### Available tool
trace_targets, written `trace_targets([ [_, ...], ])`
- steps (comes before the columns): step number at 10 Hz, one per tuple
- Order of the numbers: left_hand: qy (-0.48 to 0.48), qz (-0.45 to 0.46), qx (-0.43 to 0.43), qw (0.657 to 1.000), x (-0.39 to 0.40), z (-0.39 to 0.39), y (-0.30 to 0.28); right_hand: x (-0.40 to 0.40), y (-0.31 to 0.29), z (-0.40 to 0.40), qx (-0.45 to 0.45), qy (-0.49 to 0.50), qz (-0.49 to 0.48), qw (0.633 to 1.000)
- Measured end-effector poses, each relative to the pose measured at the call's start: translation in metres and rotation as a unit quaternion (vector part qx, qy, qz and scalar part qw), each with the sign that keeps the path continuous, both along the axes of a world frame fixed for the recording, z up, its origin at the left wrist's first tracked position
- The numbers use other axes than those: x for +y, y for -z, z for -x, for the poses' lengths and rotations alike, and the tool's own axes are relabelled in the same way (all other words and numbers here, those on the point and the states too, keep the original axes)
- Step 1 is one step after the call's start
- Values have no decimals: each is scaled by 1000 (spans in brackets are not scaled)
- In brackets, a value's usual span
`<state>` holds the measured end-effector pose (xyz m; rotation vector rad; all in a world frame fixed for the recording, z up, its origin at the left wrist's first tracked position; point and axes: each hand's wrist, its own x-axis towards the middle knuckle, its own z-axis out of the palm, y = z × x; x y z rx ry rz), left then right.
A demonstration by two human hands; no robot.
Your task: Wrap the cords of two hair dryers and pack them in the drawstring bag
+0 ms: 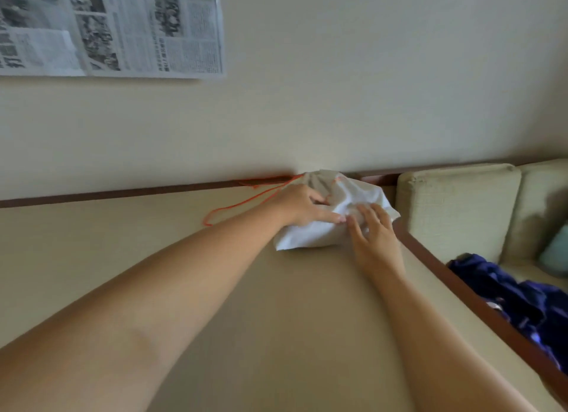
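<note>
A white drawstring bag (310, 235) lies bulging at the far right corner of the beige table (276, 304), against the wall. Its orange drawstring (236, 207) trails loose to the left across the tabletop. My left hand (302, 204) rests on the bag's top left, fingers curled into the cloth. My right hand (373, 235) presses flat on the bag's right side, fingers spread. No hair dryer or cord shows; whatever fills the bag is hidden by the fabric.
The table has a dark wooden rim (455, 282) on its right and back. Beyond it stands a cream sofa (455, 208) with a dark blue cloth (522, 301) on the seat. A newspaper sheet (110, 27) hangs on the wall.
</note>
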<state>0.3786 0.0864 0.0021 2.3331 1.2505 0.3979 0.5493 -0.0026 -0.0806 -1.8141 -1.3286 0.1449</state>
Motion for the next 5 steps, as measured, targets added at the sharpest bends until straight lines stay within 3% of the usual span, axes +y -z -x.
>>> trace_targets([
  [1,-36,-39,-13,998,14,-17,6,14,3,-19,20,7,18,1000],
  [3,-90,-53,-66,992,-14,16,29,9,-5,0,-7,-79,31,996],
  [4,-125,-120,-72,982,-27,60,19,3,-12,28,-61,-95,66,991],
  [5,-163,-265,-149,938,-82,147,30,-44,-58,86,-98,-163,-35,981],
])
